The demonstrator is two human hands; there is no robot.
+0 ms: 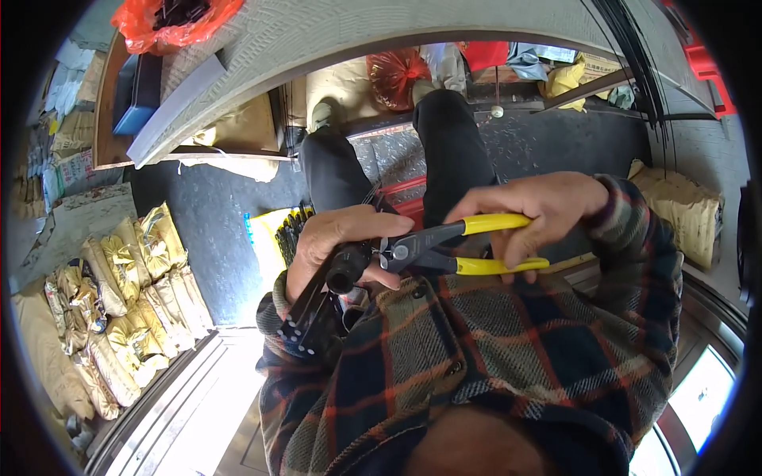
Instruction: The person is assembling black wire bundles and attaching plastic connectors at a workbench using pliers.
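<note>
My right hand point(548, 213) is closed round the yellow handles of a pair of pliers point(432, 240), its fingers between and over the two spread grips. The pliers' dark jaws point left and reach the black piece by my left hand. My left hand point(321, 238) is closed round what looks like a black umbrella frame point(317, 297), a bundle of thin dark rods with a round hollow black end point(344, 274) towards me. Pale round tips show at the bundle's lower end. Exactly what the jaws grip is hidden by my fingers.
A table point(397, 24) curves across the far side, bearing a red plastic bag point(178, 24) of dark parts. Long packages in gold wrapping point(135, 293) are stacked at left. A yellow bag point(274, 238) with black rods lies beside my legs. Black rods point(635, 55) hang at far right.
</note>
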